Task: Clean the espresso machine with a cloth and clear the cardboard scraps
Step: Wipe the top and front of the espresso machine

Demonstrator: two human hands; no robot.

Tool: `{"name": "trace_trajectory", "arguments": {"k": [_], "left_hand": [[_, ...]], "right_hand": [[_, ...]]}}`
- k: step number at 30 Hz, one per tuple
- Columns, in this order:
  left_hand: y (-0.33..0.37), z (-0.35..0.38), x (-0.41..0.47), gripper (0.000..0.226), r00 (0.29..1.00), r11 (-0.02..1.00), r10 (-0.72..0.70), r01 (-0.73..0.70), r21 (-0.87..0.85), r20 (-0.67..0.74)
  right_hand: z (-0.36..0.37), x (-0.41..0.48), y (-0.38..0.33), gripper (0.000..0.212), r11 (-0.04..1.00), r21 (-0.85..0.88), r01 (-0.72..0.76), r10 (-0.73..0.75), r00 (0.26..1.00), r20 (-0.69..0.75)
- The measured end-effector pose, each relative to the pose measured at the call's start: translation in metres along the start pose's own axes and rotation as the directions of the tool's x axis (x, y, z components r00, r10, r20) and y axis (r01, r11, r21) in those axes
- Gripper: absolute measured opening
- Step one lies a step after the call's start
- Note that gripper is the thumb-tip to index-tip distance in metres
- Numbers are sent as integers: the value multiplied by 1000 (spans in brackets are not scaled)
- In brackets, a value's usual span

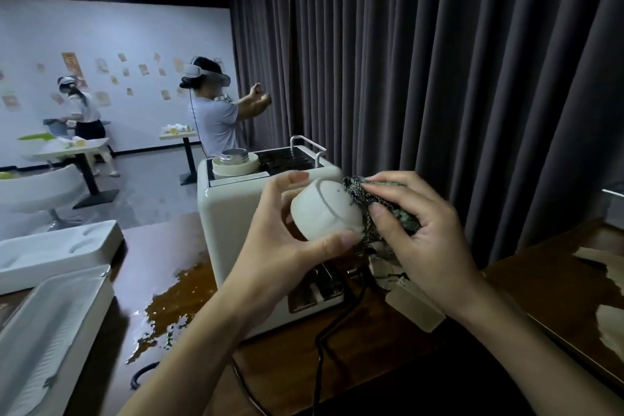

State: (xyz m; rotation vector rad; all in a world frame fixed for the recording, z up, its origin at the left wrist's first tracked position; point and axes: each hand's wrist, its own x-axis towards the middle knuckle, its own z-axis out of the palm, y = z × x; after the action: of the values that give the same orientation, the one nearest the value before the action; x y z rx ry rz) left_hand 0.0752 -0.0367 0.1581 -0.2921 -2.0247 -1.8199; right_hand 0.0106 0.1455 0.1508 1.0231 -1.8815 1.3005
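Observation:
A cream espresso machine (233,213) stands on the dark wooden counter (287,365). In front of it my left hand (280,233) grips a small white cup (324,209), tilted with its base toward me. My right hand (415,230) pinches a dark patterned cloth (358,194) against the cup's right side. Torn cardboard scraps (604,267) lie on the counter at the far right, and more pieces (415,307) lie under my right wrist.
Two white moulded packing trays (57,324) (50,250) sit at the left. Spilled liquid (169,311) shines on the counter left of the machine. A black cable (324,341) runs toward me. Dark curtains hang behind. Two other people stand at tables far left.

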Motion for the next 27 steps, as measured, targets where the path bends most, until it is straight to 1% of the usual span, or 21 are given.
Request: {"name": "trace_trajectory", "arguments": {"k": [1,3,5,7,9,11,12,14,17,21,25,27], "left_hand": [[6,-7,1,83,999,998,33,-31,56,-35],[18,-23,7,81,989,986,96,-79,144,-116],[27,-38,16,78,971,971,153,-114,208,-183],[31,-52,28,77,947,962,189,-126,242,-258],[30,-65,42,67,923,961,195,-112,254,-333],[22,-78,60,54,907,965,172,-77,251,-383],[17,-84,69,53,908,972,145,-56,230,-393],[6,-93,85,57,912,982,92,-16,189,-400],[-5,-100,98,55,913,974,89,4,228,-397],[-13,-103,102,51,924,963,76,29,267,-374],[-18,-105,103,53,938,954,62,44,295,-341],[-18,-105,104,59,941,950,61,48,307,-334]], "right_hand": [[4,5,1,26,1000,-7,-5,5,1000,2],[13,18,1,24,999,-28,-31,31,999,10],[21,34,-1,23,998,-36,-58,60,997,43],[30,51,-4,25,996,-79,-43,51,994,95],[39,69,-4,30,990,-139,-12,29,992,126],[49,86,-3,28,985,-170,-2,27,989,143],[53,93,-2,26,982,-188,7,23,988,154],[63,104,5,20,975,-222,27,12,985,172],[77,111,19,18,970,-237,54,-5,979,202],[90,107,36,18,935,-340,102,-41,982,183],[99,101,42,19,959,-278,62,-35,994,104],[100,99,43,24,961,-267,67,-43,995,92]]}}
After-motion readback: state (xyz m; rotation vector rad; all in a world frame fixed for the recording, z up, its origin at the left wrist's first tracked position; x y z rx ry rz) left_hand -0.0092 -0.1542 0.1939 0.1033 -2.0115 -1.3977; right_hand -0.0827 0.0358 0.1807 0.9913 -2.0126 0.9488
